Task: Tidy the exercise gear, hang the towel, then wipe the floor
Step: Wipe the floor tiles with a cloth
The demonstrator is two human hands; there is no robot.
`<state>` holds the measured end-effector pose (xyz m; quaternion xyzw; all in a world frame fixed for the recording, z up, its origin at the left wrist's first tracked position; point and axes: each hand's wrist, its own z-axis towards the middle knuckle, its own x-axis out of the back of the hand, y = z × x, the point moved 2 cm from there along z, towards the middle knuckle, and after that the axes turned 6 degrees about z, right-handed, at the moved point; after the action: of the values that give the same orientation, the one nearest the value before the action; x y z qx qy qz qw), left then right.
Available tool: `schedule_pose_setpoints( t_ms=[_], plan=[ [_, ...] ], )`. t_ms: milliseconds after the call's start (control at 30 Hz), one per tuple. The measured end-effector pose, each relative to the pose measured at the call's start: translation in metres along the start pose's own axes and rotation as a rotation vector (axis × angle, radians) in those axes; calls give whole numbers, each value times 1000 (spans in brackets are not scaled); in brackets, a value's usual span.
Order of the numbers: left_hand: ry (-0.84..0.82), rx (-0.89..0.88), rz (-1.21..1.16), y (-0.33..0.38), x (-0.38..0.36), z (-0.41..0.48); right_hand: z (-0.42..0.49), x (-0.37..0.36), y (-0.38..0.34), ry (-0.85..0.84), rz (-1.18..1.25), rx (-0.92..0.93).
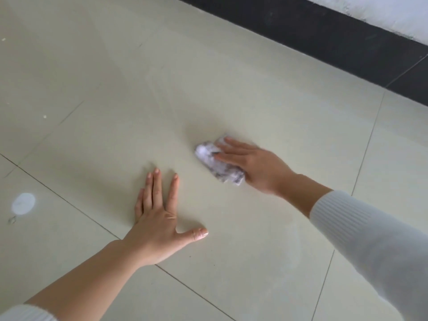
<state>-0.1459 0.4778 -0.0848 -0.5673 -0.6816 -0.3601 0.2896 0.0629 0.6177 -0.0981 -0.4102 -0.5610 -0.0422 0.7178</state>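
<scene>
A crumpled cloth [217,163], white with grey-purple smudges and creases, lies bunched on the floor [231,100] just right of centre, pressed flat under the right hand [252,165]. That hand lies palm down with its fingers [234,147] stretched straight over the upper half of the wad, so the cloth's rounded, paler end sticks out beyond the fingertips to the left and its darker, wrinkled end shows below the palm; the fingers rest on it rather than curl round it. The right forearm runs back toward the lower right into a white ribbed sleeve [370,239]. The left hand [157,225] is planted nearby on the bare floor, apart from the cloth, palm down and spread wide, thumb pointing right and fingers pointing away from the person; it holds nothing. Its forearm is bare, with a white cuff [25,313] at the lower left corner. The floor is pale cream tile, glossy, crossed by thin dark grout lines [69,205], with faint streaks beyond the cloth. A bright round reflection [23,203] sits on the tile at far left, and a few small white specks [44,116] lie further up. A black skirting band [324,35] runs diagonally across the upper right, below a white wall [393,12].
</scene>
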Motion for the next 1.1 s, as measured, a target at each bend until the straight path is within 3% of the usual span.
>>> schedule_pose_setpoints(
  t_ms=[33, 167, 233, 300, 400, 500, 600, 667, 733, 800, 867, 933, 1033, 1100],
  plan=[
    [-1, -2, -3, 0, 0, 0, -7, 10, 17, 91, 0, -104],
    [-5, 4, 18, -1, -2, 1, -17, 53, 84, 461, -39, -808],
    [-6, 6, 29, -1, -3, 1, 0, 54, 85, 516, -40, -944],
    [-5, 7, 30, -1, -4, 2, 22, 37, 68, 497, 3, -862],
    [-8, 0, 31, -2, -3, 3, 34, -5, 17, 359, -3, -583],
    [-7, -1, 16, -3, -2, 3, 3, -36, -46, 246, -62, -296],
    [0, -6, 4, 0, -1, 3, -49, -34, -52, 94, -86, -108],
    [10, -17, 1, 0, -2, 4, -74, -11, -26, 191, -87, -273],
    [12, -25, -3, 0, -3, 3, -93, 17, 5, 396, -77, -629],
    [6, -32, 2, 0, -4, 3, -103, 34, 26, 489, -87, -966],
    [4, -47, -10, 0, -5, 5, -94, 34, 28, 512, -100, -1106],
    [16, -91, -81, -3, -4, 6, -66, 15, 4, 488, -71, -1018],
    [101, -213, -195, -25, 0, 3, -27, -34, -62, 428, -26, -688],
    [231, -264, -133, -56, 3, 1, -16, -63, -110, 378, -72, -458]
  ],
)
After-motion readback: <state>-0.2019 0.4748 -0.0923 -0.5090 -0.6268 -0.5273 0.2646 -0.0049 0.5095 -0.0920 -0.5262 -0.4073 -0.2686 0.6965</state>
